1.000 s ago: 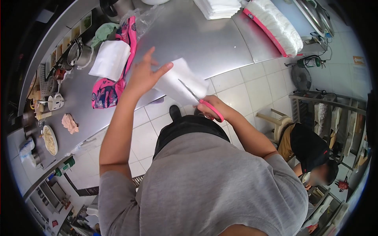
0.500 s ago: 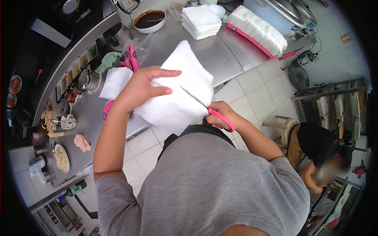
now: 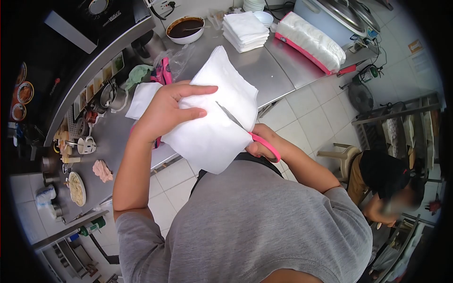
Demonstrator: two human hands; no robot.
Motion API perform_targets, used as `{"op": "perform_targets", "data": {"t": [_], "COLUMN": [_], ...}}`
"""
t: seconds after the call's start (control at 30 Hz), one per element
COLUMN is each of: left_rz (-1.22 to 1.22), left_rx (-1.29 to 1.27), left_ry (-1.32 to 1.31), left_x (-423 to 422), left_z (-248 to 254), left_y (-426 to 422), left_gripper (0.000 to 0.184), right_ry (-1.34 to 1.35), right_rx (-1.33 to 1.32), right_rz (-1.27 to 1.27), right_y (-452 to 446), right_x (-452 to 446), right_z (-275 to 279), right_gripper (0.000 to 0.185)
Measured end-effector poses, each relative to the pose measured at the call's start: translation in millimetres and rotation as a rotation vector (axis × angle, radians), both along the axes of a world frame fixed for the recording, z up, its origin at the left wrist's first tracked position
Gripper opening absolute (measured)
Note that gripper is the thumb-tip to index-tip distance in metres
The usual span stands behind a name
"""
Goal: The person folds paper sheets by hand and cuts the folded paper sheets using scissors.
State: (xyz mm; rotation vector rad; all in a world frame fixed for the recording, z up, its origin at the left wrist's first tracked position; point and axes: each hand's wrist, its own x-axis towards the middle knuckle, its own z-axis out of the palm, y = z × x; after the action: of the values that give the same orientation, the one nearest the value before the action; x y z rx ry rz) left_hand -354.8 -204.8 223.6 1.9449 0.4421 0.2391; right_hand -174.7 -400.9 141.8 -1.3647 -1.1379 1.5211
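My left hand (image 3: pixel 177 106) grips a thick wad of white tissue sheets (image 3: pixel 207 141) from the left, thumb and a finger lying across the top. In my right hand (image 3: pixel 262 141) is a pair of pink-handled scissors (image 3: pixel 268 147), with my fingers around the handles. One blade lies over the top of the sheets, pointing up and left towards my left thumb. The other blade is hidden under the wad. Behind my left wrist, another white sheet (image 3: pixel 141 98) rests on the steel counter.
On the steel counter (image 3: pixel 245 70) stand a bowl of dark sauce (image 3: pixel 185 29), a stack of folded white tissues (image 3: pixel 245 30) and a pink-edged tissue pack (image 3: pixel 311 42). A pink cloth (image 3: pixel 102 170) and a plate of food (image 3: pixel 76 188) lie left. Another person (image 3: pixel 384 177) bends at lower right.
The lower corner of the tissue sheets hangs further down towards my shirt. The scissor blade shows wider over the sheets. The surroundings have shifted slightly down in view.
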Motion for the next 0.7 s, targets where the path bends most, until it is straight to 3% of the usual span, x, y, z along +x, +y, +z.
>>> {"op": "perform_targets", "data": {"t": [0.2, 0.4, 0.5, 0.7], "left_rz": [-0.006, -0.03, -0.013, 0.009], "left_rx": [-0.068, -0.048, -0.021, -0.034], "left_ry": [-0.007, 0.03, 0.04, 0.025], "left_x": [-10, -17, -22, -32], "left_z": [0, 3, 3, 1], "left_y": [-1, -1, -2, 0], "left_gripper": [0.047, 0.048, 0.048, 0.048], "right_ry": [-0.069, -0.045, -0.071, -0.032], "right_rx": [0.126, 0.27, 0.205, -0.067], "right_rz": [-0.078, -0.013, -0.004, -0.027], "right_y": [0, 7, 9, 8], "right_x": [-7, -16, -21, -27], "right_z": [-19, -25, -23, -15], "right_gripper": [0.089, 0.073, 0.095, 0.084]}}
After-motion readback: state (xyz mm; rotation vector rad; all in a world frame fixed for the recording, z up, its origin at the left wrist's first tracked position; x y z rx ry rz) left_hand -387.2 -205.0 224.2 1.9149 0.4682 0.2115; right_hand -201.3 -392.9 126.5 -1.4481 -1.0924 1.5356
